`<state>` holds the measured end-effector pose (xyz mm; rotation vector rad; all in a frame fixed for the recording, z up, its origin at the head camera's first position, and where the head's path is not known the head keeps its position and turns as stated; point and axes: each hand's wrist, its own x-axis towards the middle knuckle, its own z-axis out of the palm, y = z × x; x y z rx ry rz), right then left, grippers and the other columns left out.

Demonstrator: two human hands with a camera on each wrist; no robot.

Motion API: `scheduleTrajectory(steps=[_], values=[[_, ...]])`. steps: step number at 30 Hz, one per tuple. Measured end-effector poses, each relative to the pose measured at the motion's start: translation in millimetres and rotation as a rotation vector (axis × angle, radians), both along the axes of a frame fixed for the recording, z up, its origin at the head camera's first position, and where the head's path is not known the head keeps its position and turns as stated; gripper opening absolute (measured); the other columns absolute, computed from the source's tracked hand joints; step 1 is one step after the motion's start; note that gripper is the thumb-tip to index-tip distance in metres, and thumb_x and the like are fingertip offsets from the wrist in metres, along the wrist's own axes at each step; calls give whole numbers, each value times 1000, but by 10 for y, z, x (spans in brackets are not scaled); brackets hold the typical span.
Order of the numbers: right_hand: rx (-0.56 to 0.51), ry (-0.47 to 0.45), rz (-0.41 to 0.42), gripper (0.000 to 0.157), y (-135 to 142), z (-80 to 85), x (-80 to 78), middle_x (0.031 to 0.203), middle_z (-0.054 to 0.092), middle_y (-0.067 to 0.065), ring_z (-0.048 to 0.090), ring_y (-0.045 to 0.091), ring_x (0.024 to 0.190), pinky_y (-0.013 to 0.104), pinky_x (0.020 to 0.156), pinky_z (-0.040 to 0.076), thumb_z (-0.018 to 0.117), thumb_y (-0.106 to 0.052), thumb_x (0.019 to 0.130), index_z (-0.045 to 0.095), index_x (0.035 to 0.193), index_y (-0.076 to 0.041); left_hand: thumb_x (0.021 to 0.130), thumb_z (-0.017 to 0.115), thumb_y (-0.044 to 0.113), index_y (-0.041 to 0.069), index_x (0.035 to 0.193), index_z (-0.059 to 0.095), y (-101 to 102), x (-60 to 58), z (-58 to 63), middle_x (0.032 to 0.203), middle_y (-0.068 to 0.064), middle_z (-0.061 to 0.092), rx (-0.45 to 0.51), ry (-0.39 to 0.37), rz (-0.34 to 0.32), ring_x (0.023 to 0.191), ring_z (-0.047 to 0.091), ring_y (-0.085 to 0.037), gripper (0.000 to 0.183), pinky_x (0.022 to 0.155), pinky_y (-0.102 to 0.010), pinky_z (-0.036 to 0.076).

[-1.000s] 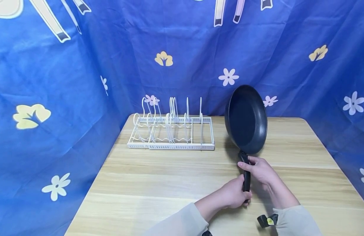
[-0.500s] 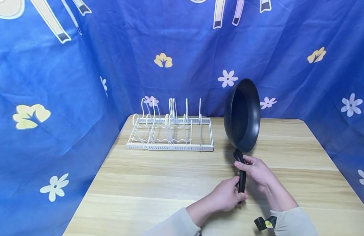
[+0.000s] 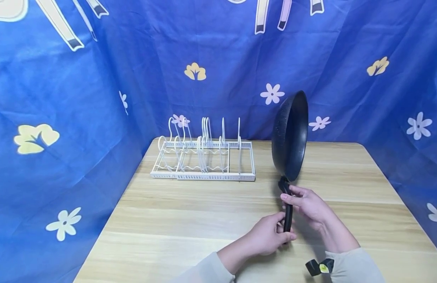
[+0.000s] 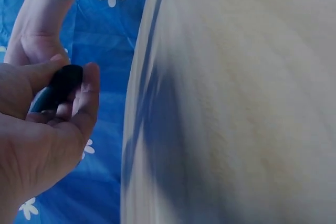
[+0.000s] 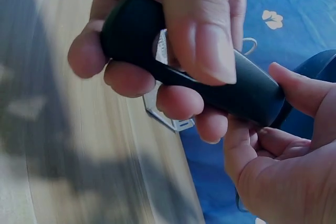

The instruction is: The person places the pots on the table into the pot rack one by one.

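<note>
A black frying pan (image 3: pixel 292 137) is held upright above the table, handle downward, almost edge-on in the head view with its open side facing right. My right hand (image 3: pixel 309 205) pinches the upper handle just below the pan body. Lower down, my left hand (image 3: pixel 268 236) grips the handle (image 3: pixel 288 216) near its end. Both hands show on it in the right wrist view, where the handle's rounded end (image 5: pixel 134 27) pokes out between fingers. In the left wrist view, the left hand's thumb and fingers curl round the dark handle tip (image 4: pixel 59 86).
A white wire rack (image 3: pixel 218 177) with upright loop dividers stands at the back left of the wooden table (image 3: pixel 176 224). Blue patterned cloth (image 3: pixel 232 78) hangs behind and at both sides. A small black device (image 3: pixel 319 268) is on the right wrist.
The pan has turned about its handle from showing its inside to nearly edge-on, showing more of its outer side. Both hands have shifted slightly left with it and kept their hold.
</note>
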<state>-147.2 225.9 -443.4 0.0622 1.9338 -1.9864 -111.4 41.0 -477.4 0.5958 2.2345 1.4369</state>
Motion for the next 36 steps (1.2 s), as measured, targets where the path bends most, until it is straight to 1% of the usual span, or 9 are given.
scheduleTrajectory(steps=[6,10,14,18,25,28,30,33,36], values=[[-18,68,66,68,-11,51,3,117,63,-8,68,9,99,19,97,56,63,-10,108,30,161,17,94,86,16,6,124,70,-94,-39,-14,97,5,80,91,-81,-16,76,67,6,35,70,-16,55],[-33,113,111,68,-32,113,-4,121,64,-8,68,10,98,20,97,56,63,-11,109,30,160,19,93,86,14,6,124,70,-143,-51,33,103,-1,82,124,-110,-13,79,69,5,36,72,-17,55],[-47,135,136,67,-65,159,-7,116,68,-12,69,10,95,21,96,56,63,-10,108,31,160,19,92,88,14,6,125,71,-185,-64,52,109,-9,82,152,-121,-3,80,69,4,38,74,-16,56],[-61,148,166,65,-105,204,-11,107,69,-12,69,10,93,22,94,56,64,-9,108,34,158,19,89,89,10,4,122,72,-245,-83,49,108,-15,82,204,-138,2,81,70,0,38,73,-16,55],[-92,174,236,63,-194,290,-25,128,69,-13,68,11,95,24,95,56,65,-11,108,37,157,18,84,94,16,9,114,77,-369,-86,82,92,1,83,157,-64,34,78,70,2,35,74,-16,53],[-97,177,255,56,-231,319,-42,120,69,-10,69,12,94,24,94,56,65,-11,108,45,154,13,83,95,16,11,113,78,-411,-73,108,98,-7,84,151,-37,52,78,70,3,35,73,-16,53],[-93,185,264,52,-255,344,-56,112,69,-8,69,12,93,25,94,57,66,-11,107,49,151,10,82,96,16,14,111,79,-437,-66,129,100,-7,84,153,-21,65,78,70,3,33,71,-15,53],[-74,208,281,55,-302,393,-82,102,68,-6,69,11,90,24,92,56,66,-9,107,46,152,14,82,96,16,14,110,79,-476,-71,160,100,-7,84,152,4,76,77,70,3,33,69,-15,53],[-43,226,293,61,-356,449,-115,98,70,-5,69,9,87,23,92,55,65,-7,106,39,155,19,82,96,17,14,110,78,-514,-81,190,97,-2,83,143,39,88,77,70,3,33,70,-16,54]])
